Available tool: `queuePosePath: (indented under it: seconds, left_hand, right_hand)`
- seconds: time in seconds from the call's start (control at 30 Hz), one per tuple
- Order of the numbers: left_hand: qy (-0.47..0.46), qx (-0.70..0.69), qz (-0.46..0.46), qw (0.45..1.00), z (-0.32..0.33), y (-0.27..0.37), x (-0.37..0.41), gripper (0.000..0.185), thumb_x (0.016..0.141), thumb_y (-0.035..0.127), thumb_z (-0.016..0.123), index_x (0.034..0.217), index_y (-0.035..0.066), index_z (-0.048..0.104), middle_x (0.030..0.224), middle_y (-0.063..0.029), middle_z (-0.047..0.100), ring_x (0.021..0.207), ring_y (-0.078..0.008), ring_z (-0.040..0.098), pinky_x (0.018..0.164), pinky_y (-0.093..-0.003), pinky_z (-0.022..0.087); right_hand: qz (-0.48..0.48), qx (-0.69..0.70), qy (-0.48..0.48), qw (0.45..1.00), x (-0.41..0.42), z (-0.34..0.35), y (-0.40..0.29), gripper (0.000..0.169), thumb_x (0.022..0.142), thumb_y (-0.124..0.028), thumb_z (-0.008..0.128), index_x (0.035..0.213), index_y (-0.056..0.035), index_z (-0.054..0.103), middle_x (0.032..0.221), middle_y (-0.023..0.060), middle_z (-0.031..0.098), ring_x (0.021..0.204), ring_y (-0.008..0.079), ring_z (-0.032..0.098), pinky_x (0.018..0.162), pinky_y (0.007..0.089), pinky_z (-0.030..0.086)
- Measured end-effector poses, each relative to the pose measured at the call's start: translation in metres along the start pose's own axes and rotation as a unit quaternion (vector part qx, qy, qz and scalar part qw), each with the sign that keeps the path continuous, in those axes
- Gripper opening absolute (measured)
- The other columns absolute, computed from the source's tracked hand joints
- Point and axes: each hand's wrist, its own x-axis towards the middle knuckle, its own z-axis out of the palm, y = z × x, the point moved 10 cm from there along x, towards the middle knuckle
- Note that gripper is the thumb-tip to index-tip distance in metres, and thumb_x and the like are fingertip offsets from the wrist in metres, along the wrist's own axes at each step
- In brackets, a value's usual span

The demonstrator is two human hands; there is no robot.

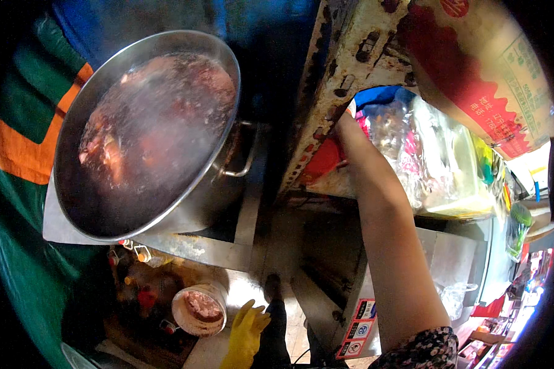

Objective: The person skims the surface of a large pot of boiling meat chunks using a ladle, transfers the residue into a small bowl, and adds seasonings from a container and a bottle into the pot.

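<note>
My left hand [247,325], in a yellow rubber glove, hangs low with its fingers slightly apart and nothing visible in them. Close beside it on the floor stands a white bucket [177,311] with pinkish contents. My bare right forearm [388,230] reaches up to a shelf, where the hand is mostly hidden behind a rusty slotted-angle post [341,69]; what it touches cannot be seen. Near that wrist are clear plastic bags [392,124] and a red object [321,161]. A large steel pot [189,212] of steaming dark liquid holds reddish pieces, apparently meat [111,154].
The pot's side handle [240,170] sticks out towards the post. Beneath its metal stand [198,251] are several bottles with wire-clip stoppers [143,256]. A printed cardboard box [471,78] sits above the shelf. Green and orange fabric [23,152] hangs at the left.
</note>
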Motion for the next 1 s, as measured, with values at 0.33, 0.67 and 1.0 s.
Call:
queuePosePath:
  seconds: [0.33, 0.67, 1.0]
  left_hand:
    - [0.000, 0.065, 0.065, 0.996, 0.016, 0.035, -0.030, 0.041, 0.099, 0.015, 0.061, 0.137, 0.004, 0.050, 0.118, -0.0168, 0.063, 0.099, -0.0272, 0.066, 0.084, -0.0399, 0.055]
    - [-0.223, 0.370, 0.323, 0.842, 0.184, 0.046, -0.104, 0.065, 0.092, 0.019, 0.069, 0.148, 0.002, 0.040, 0.144, -0.0181, 0.049, 0.129, -0.0280, 0.051, 0.107, -0.0395, 0.044]
    - [-0.297, 0.497, 0.504, 0.640, 0.301, -0.095, -0.209, 0.082, 0.079, 0.013, 0.079, 0.148, 0.003, 0.037, 0.147, -0.0201, 0.045, 0.134, -0.0349, 0.046, 0.112, -0.0436, 0.038]
  right_hand:
    - [-0.087, 0.533, 0.182, 0.821, -0.101, -0.210, 0.018, 0.030, 0.087, -0.001, 0.058, 0.117, -0.0032, 0.062, 0.094, 0.0087, 0.067, 0.085, 0.0267, 0.065, 0.080, 0.0353, 0.055]
    - [0.140, 0.719, 0.041, 0.679, -0.408, -0.252, 0.155, 0.039, 0.076, 0.007, 0.072, 0.115, 0.0025, 0.063, 0.100, 0.0109, 0.070, 0.085, 0.0195, 0.068, 0.075, 0.0335, 0.060]
    - [0.141, 0.596, -0.038, 0.790, -0.598, -0.247, 0.212, 0.065, 0.081, -0.004, 0.074, 0.138, 0.0069, 0.046, 0.103, 0.0122, 0.068, 0.090, 0.0166, 0.067, 0.076, 0.0300, 0.055]
